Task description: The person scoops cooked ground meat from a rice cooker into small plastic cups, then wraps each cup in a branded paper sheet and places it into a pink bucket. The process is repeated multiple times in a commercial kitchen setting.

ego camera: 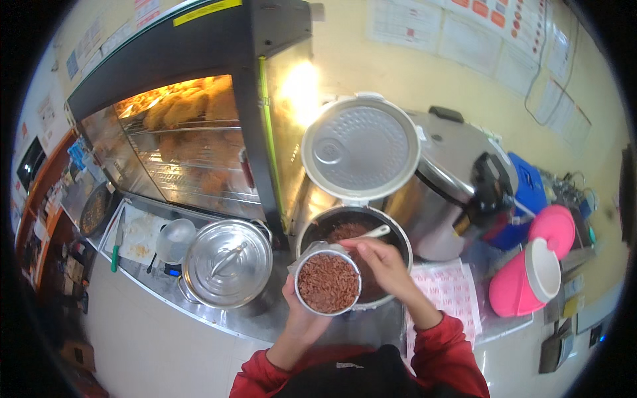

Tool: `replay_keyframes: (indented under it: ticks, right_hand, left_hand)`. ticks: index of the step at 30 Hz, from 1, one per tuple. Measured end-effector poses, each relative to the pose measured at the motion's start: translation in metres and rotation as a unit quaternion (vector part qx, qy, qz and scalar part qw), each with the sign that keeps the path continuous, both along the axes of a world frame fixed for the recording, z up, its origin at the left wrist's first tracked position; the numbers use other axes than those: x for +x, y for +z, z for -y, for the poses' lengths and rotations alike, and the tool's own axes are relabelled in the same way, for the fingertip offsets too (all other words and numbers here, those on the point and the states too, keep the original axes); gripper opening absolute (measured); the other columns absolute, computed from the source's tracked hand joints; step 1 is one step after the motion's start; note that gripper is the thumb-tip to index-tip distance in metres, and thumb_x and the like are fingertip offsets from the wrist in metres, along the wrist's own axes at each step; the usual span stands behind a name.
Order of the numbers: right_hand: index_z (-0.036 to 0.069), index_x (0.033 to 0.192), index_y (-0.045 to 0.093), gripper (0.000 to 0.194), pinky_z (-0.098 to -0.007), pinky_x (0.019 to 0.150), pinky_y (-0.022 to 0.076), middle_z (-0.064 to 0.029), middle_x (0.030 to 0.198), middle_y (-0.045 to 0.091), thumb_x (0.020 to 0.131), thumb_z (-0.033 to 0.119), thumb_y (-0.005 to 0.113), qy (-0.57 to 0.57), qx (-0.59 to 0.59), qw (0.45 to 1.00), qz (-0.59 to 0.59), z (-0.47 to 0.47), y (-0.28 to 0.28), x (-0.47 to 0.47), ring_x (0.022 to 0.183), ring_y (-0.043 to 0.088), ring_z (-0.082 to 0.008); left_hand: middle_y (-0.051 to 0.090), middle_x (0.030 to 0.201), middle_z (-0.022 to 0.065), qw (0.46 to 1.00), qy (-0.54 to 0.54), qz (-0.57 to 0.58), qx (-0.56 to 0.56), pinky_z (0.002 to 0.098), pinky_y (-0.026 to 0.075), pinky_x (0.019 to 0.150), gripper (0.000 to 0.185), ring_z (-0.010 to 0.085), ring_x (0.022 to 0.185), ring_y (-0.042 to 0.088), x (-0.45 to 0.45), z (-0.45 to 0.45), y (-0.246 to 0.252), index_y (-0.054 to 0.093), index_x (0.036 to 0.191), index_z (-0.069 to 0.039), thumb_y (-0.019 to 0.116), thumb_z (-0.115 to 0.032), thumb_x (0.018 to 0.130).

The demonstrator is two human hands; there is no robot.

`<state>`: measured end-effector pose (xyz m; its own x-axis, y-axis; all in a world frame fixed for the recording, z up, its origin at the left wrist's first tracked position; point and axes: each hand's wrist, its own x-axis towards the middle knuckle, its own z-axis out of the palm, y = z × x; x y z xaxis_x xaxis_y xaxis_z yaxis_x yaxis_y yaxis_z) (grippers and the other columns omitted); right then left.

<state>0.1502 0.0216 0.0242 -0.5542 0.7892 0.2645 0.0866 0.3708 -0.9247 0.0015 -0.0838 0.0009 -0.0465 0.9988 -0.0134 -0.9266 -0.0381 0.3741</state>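
A round cup (328, 282) full of reddish-brown cooked rice sits in my left hand (304, 318), tilted so its open top faces me. Clear plastic shows at the cup's upper left rim. My right hand (380, 261) is at the cup's upper right edge, its fingertips near the plastic; whether they pinch it is unclear. Behind both hands is an open rice cooker (404, 244) with more of the rice in its dark pot. A light-coloured spoon or paddle handle (376, 231) sticks out of that rice. The cooker's raised lid (361, 149) leans back towards the wall.
A lidded steel pot (227, 263) stands left of the cooker, near a green-handled knife (117, 241) on a tray. Fried food fills the heated display cabinet (199, 144). To the right are a large pressure cooker (443, 199), printed paper sheets (443, 293) and a pink container (517, 283).
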Motion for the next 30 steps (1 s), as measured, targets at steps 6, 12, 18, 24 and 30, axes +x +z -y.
replay_keyframes:
  ticks: [6, 12, 18, 24, 30]
  right_hand:
    - [0.003, 0.136, 0.042, 0.058, -0.0361, 0.104, 0.037, -0.0122, 0.133, 0.049, 0.101, 0.046, 0.027, 0.004, -0.41, 0.833, -0.372, 0.099, -0.038, 0.018, 0.12, 0.05, -0.0204]
    - [0.004, 0.122, 0.053, 0.06, -0.039, 0.097, 0.0451, -0.0125, 0.12, 0.059, 0.098, 0.052, 0.026, -0.181, -0.562, 0.741, -0.319, 0.149, -0.06, 0.107, 0.109, 0.058, -0.0256]
    - [0.009, 0.124, 0.052, 0.062, -0.0391, 0.095, 0.0461, -0.0119, 0.12, 0.058, 0.094, 0.059, 0.029, -0.132, -0.639, 0.618, -0.439, 0.146, -0.107, 0.208, 0.109, 0.057, -0.0296]
    - [0.013, 0.123, 0.055, 0.051, -0.0397, 0.095, 0.043, -0.0134, 0.122, 0.052, 0.078, 0.032, 0.07, -0.463, 0.0, 0.882, 0.083, 0.109, -0.17, 0.264, 0.113, 0.05, -0.0331]
    - [0.02, 0.119, 0.062, 0.058, -0.0454, 0.096, 0.0399, -0.0134, 0.126, 0.045, 0.065, 0.03, 0.08, -0.323, 0.165, 0.866, 0.345, 0.093, -0.195, 0.28, 0.114, 0.043, -0.0363]
  left_hand:
    - [0.049, 0.131, 0.013, 0.962, 0.113, -0.247, 0.02, 0.0461, 0.041, 0.101, 0.079, 0.0305, 0.12, 0.05, 0.068, 0.024, -0.051, 0.045, 0.131, -0.006, 0.026, -0.069, 0.086]
    - [0.05, 0.126, 0.0175, 0.652, 0.118, -0.727, 0.183, 0.044, 0.024, 0.104, 0.05, 0.0319, 0.123, 0.039, 0.099, 0.046, -0.056, 0.053, 0.122, -0.005, 0.026, -0.039, 0.097]
    - [0.047, 0.13, 0.0172, 0.712, -0.037, -0.684, 0.157, 0.0432, 0.028, 0.102, 0.034, 0.035, 0.121, 0.04, 0.172, 0.037, -0.079, 0.053, 0.122, -0.004, 0.051, -0.01, 0.089]
    - [0.03, 0.143, 0.0227, 0.589, -0.13, -0.78, 0.169, 0.0523, 0.024, 0.107, 0.062, 0.04, 0.132, 0.03, 0.23, 0.043, -0.157, 0.03, 0.14, 0.0, 0.057, -0.02, 0.087]
    - [0.019, 0.151, 0.0204, 0.403, -0.187, -0.885, 0.142, 0.0635, 0.014, 0.107, 0.068, 0.0375, 0.14, 0.017, 0.245, 0.059, -0.192, 0.025, 0.144, -0.002, 0.053, -0.032, 0.09]
